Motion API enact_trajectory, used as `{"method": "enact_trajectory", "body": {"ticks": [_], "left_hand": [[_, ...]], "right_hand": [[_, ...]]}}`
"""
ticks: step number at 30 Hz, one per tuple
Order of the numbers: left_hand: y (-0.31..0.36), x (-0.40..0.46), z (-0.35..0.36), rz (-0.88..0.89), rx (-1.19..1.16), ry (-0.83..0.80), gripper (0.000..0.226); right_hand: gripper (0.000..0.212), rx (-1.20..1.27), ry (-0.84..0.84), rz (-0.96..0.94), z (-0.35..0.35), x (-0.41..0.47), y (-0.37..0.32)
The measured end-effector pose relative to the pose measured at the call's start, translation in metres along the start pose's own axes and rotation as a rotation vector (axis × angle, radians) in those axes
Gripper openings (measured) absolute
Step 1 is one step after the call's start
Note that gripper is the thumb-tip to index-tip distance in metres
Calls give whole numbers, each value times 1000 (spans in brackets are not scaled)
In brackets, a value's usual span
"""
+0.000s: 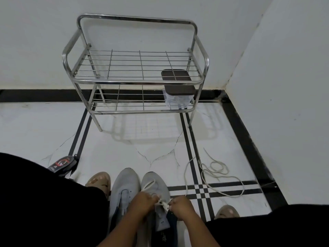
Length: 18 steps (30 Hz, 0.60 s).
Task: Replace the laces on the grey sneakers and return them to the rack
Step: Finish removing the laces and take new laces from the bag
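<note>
Both hands work at the right sneaker (156,186): my left hand (144,202) and right hand (181,206) each pinch the white lace (162,204) over its tongue. Beside it on the floor sits the left sneaker (124,186), unlaced. Old laces (213,172) lie right; the rack (137,68) stands beyond.

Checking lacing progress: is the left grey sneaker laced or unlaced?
Unlaced: the left grey sneaker shows bare eyelets and an exposed tongue, no lace.

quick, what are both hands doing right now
Left hand: fingers pinch the white lace on the right-side grey sneaker.
Right hand: pinches the same lace from the other side.
</note>
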<state>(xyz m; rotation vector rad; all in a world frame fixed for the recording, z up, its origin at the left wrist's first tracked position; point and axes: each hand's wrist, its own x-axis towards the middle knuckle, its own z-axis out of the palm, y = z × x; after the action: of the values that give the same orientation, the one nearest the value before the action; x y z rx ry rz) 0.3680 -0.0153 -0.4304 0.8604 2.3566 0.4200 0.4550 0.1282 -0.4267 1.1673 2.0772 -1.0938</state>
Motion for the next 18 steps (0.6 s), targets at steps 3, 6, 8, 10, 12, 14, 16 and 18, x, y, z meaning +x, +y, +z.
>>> {"method": "enact_trajectory", "body": {"ticks": [3, 6, 8, 10, 12, 14, 16, 18], "left_hand": [[9, 7, 8, -5, 223, 34, 29], [25, 7, 13, -189, 98, 36, 27], [27, 11, -5, -570, -605, 196, 21], [19, 15, -35, -789, -1457, 312, 23], [7, 20, -51, -771, -1784, 369, 31], [12, 21, -58, -643, -1132, 174, 25], [19, 21, -38, -377, -464, -39, 22], [29, 12, -12, -189, -111, -224, 34]], "right_hand": [[26, -36, -30, -47, 4, 1, -5], [26, -22, -34, -49, 5, 4, -1], [25, 25, -22, -24, 3, 4, 2], [25, 86, -7, 8, 3, 5, 4], [23, 145, -16, 38, 2, 6, 4], [21, 149, -34, 18, 3, 6, 1], [19, 113, -31, -28, 4, 6, -2], [20, 85, -21, -50, 6, 5, -3]]}}
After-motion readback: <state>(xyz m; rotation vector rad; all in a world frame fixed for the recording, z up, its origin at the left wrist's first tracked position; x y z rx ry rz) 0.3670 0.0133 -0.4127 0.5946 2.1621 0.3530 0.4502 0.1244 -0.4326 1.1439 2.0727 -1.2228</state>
